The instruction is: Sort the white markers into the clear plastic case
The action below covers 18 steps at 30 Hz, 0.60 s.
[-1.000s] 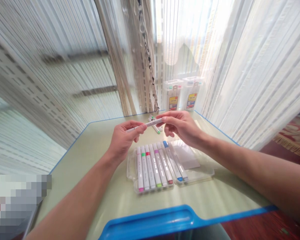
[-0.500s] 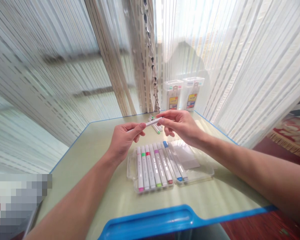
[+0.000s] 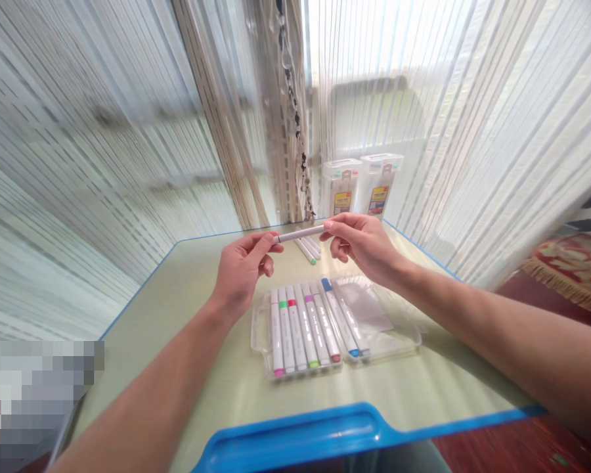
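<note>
Between my two hands a white marker (image 3: 301, 233) is held up above the table, nearly level. My left hand (image 3: 243, 266) pinches its left end, and my right hand (image 3: 362, 243) pinches the right end; both tips are covered by fingers. Below them lies an open clear plastic case (image 3: 259, 335). A row of white markers (image 3: 303, 328) with coloured ends fills its left half. Two markers with blue ends (image 3: 342, 322) rest in the right half, beside a whitish sheet (image 3: 369, 305). Behind the held marker, a few loose markers (image 3: 308, 249) lie on the table.
The pale table (image 3: 167, 315) has a blue rim with a blue tray groove (image 3: 295, 437) at the near edge. Two clear upright cases (image 3: 342, 187) with yellow labels stand at the far edge. String curtains (image 3: 128, 98) hang around the back and sides.
My hands have moved apart along the marker, so more of its barrel shows. The marker is now more level. The case and its markers have stayed put.
</note>
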Available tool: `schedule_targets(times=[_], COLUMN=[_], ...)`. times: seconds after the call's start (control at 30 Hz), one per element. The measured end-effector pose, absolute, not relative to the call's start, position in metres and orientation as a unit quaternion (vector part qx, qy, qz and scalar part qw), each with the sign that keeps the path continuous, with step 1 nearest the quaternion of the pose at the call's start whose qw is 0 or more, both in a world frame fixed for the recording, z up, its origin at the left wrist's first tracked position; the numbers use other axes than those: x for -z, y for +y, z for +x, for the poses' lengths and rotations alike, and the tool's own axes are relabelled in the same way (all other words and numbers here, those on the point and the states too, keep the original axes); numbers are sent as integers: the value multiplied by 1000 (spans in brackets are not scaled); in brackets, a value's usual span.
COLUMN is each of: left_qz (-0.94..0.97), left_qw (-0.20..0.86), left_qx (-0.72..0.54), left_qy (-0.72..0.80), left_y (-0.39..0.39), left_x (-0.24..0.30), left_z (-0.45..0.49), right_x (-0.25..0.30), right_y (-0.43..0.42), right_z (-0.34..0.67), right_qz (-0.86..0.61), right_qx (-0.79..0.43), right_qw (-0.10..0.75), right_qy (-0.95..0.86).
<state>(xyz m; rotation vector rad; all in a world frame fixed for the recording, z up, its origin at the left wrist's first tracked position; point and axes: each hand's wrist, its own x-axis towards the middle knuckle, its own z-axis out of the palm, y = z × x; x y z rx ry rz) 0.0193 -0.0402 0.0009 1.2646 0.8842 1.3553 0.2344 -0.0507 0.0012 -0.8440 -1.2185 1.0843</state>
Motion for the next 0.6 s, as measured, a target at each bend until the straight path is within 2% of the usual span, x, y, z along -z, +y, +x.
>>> schedule_targets(times=[0.6], left_qz=[602], left_qw=[489], left_qx=[-518], left_qy=[361], left_y=[-44], left_x=[2], left_z=[21], right_x=[1], right_y=[-53], right_z=[231], right_qz=[-365], right_qx=[-451], right_qw=[574], right_qy=[-577])
